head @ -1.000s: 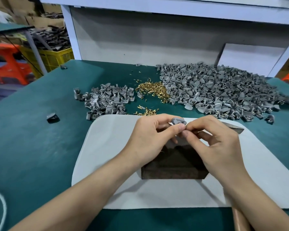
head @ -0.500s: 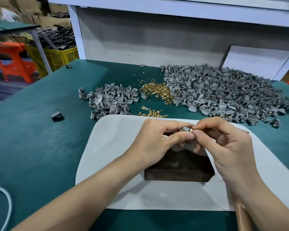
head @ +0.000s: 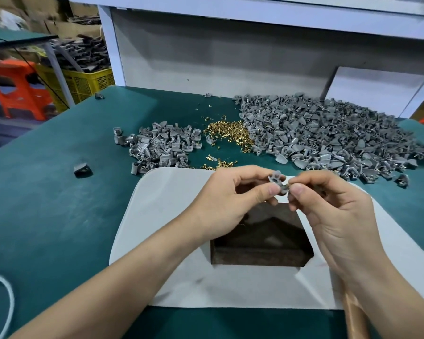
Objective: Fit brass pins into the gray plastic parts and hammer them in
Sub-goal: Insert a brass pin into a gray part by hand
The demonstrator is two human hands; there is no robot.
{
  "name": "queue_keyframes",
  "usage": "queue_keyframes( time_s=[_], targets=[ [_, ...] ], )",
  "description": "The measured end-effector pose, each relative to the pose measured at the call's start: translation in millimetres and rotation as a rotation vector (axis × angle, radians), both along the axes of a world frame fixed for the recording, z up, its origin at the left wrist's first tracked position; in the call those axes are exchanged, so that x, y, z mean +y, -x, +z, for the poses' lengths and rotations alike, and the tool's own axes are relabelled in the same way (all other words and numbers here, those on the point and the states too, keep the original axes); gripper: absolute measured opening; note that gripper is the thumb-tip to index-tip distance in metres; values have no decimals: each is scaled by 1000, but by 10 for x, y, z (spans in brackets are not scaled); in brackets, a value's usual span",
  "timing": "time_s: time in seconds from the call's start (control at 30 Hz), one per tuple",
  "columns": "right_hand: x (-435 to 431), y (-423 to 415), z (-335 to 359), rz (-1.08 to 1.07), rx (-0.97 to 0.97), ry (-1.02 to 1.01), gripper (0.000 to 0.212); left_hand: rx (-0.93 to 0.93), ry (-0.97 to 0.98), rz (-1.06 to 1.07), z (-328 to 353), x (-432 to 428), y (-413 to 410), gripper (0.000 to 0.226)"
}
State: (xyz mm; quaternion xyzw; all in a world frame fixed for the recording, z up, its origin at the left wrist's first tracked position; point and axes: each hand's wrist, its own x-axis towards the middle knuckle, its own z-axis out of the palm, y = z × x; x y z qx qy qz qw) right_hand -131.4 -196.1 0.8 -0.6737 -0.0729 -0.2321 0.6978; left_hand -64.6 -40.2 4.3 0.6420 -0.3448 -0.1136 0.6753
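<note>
My left hand [head: 233, 199] pinches a small gray plastic part [head: 277, 181] between thumb and fingers, held up above the white mat [head: 171, 216]. My right hand [head: 333, 211] pinches a tiny brass pin [head: 290, 185] against the right side of that part. Below both hands a dark metal block [head: 262, 243] sits in the mat's cut-out. A big heap of gray parts [head: 328, 133] lies at the back right, a smaller heap [head: 162, 148] at the back left, and a pile of brass pins [head: 230, 133] between them.
A wooden handle [head: 355, 314] pokes up at the lower right under my right forearm. A lone dark part [head: 82, 170] lies left on the green table [head: 46, 204]. A white cord [head: 7, 304] curls at the lower left edge. A yellow crate [head: 83, 84] stands beyond the table.
Both hands have lifted slightly and the gray part has been turned so more of it shows above my left fingers; my right fingers stay at its right side with the pin.
</note>
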Motion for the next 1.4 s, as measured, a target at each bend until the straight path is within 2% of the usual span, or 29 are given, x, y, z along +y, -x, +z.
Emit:
queue_keyframes(
  time_s=[0.17,0.3,0.4,0.5,0.8,1.03,1.27,1.4],
  targets=[
    [16,-1,3,68,79,-111,21,36,13,-19,1,0,10,18],
    [50,3,2,71,113,-98,29,39,13,2,11,7,10,14],
    [59,2,9,68,144,-179,17,49,7,10,7,0,12,9],
    [58,-1,18,66,185,-229,13,62,-2,-4,-1,-4,14,8],
    [42,-9,15,30,223,-135,18,141,-8,-39,-4,0,10,4],
    [-8,-11,18,-34,220,-15,20,128,-63,-28,-1,-4,15,7],
    [22,-21,-13,-4,205,-110,14,149,-62,-17,15,-9,31,17],
    [23,-19,-22,-7,194,-123,19,166,-53,-22,16,-10,36,16]
  ],
)
